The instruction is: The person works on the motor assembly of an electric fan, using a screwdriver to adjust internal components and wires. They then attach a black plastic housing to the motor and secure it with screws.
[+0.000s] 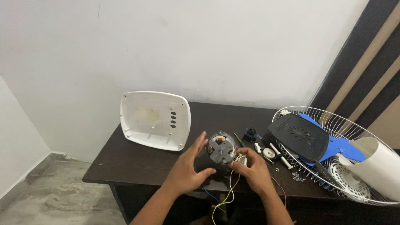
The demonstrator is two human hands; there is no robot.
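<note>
Left of the fan motor [221,148] sits the white housing cover [155,120] on the tabletop [125,162]; the left hand [189,166] cups the motor, fingers spread. Right hand [254,168] pinches its wires [228,189]. It looks heavy and rigid, best gripped by the metal body, since the leads seem fragile; right of it lies the wire grille [354,137].

The fan motor [221,147] stood on the table [125,162], near its front edge. The left hand [188,168] lay just left of the motor; the right hand [253,169] lay at its right front, among the wires [228,192] that hung from the motor over the edge. The rear housing cover [154,119] lay behind and left of the motor. A screwdriver [239,139] lay just right of it. The wire grille [333,154] lay well to the right, holding the fan blade [339,145] and a motor cover [298,137].
</note>
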